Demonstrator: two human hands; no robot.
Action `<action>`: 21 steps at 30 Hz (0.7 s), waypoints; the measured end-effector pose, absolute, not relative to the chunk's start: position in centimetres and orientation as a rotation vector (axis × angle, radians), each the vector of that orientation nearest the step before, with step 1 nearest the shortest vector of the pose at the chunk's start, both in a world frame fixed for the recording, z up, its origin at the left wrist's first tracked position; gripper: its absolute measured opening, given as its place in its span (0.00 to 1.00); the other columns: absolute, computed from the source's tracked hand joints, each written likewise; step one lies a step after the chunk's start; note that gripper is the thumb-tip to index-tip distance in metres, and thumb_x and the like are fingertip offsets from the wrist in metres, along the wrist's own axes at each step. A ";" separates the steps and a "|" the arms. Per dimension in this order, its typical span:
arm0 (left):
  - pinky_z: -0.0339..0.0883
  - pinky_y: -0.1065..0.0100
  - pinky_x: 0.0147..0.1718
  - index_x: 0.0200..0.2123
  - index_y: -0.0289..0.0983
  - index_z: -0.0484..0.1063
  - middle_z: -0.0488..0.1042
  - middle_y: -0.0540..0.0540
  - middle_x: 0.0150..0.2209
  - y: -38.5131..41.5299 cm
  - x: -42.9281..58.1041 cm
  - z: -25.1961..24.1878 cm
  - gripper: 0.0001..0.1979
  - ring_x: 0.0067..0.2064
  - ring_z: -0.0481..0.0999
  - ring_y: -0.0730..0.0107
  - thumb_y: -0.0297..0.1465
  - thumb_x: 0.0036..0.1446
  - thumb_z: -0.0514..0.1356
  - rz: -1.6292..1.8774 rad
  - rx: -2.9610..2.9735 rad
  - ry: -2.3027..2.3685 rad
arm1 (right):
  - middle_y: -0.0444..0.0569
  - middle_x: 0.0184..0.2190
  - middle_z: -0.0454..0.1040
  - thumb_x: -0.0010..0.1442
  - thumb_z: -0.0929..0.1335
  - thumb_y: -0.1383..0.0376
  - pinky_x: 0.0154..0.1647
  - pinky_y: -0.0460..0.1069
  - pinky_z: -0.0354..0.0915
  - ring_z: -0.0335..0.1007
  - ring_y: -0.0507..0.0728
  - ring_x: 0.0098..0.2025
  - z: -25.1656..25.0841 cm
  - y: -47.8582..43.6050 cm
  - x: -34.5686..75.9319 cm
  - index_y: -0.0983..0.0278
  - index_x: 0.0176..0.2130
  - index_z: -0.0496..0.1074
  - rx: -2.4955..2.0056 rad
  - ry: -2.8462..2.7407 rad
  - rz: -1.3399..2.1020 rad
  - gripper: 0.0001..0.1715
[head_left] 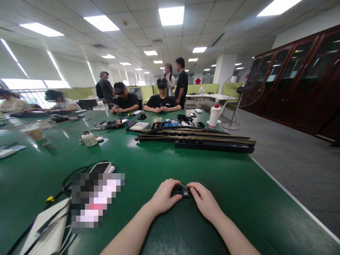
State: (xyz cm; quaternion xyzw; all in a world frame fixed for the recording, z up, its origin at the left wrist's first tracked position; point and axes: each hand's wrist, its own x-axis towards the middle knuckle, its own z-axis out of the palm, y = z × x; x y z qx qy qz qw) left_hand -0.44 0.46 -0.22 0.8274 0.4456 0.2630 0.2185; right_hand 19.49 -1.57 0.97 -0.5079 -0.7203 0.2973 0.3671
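Between my hands, low on the green table point(148, 159), is a small black part point(185, 191) with a silvery piece in its middle. Its exact kind is too small to make out. My left hand point(166, 195) grips its left end between thumb and fingers, and a thin pale strip shows by the fingertips. At the right end, my right hand point(204, 199) has its thumb and fingers closed on the same part. The fingertips cover both ends of it.
Ahead lie long black rails point(215, 144) with thin brass-coloured rods, and a white bottle point(214, 116) with a red cap. To the left are a phone point(100, 168), cables, a pale notebook point(47, 226) and a white round-bodied container point(89, 139). Several people sit or stand beyond.
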 end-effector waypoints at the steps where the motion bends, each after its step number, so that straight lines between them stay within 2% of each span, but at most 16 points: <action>1: 0.63 0.59 0.48 0.49 0.39 0.65 0.70 0.44 0.45 0.5 -0.4 -0.2 0.22 0.47 0.68 0.60 0.31 0.50 0.62 0.727 2.289 1.233 | 0.50 0.42 0.74 0.61 0.58 0.61 0.50 0.53 0.63 0.68 0.58 0.46 0.9 -1.6 19.5 0.61 0.40 0.72 -1.306 -1.849 0.765 0.16; 9: 0.62 0.59 0.49 0.52 0.38 0.63 0.70 0.44 0.45 0.4 -0.4 -0.2 0.24 0.48 0.68 0.60 0.30 0.50 0.62 0.738 2.276 1.232 | 0.51 0.42 0.74 0.61 0.59 0.62 0.50 0.53 0.63 0.69 0.58 0.46 1.1 -1.6 19.5 0.62 0.41 0.72 -1.318 -1.850 0.768 0.15; 21: 0.62 0.59 0.50 0.52 0.38 0.64 0.69 0.43 0.47 0.5 -0.4 -0.2 0.26 0.49 0.68 0.60 0.31 0.48 0.64 0.740 2.271 1.222 | 0.51 0.46 0.73 0.54 0.67 0.61 0.54 0.55 0.60 0.66 0.59 0.50 0.7 -1.6 19.5 0.60 0.43 0.74 -1.304 -1.948 0.727 0.15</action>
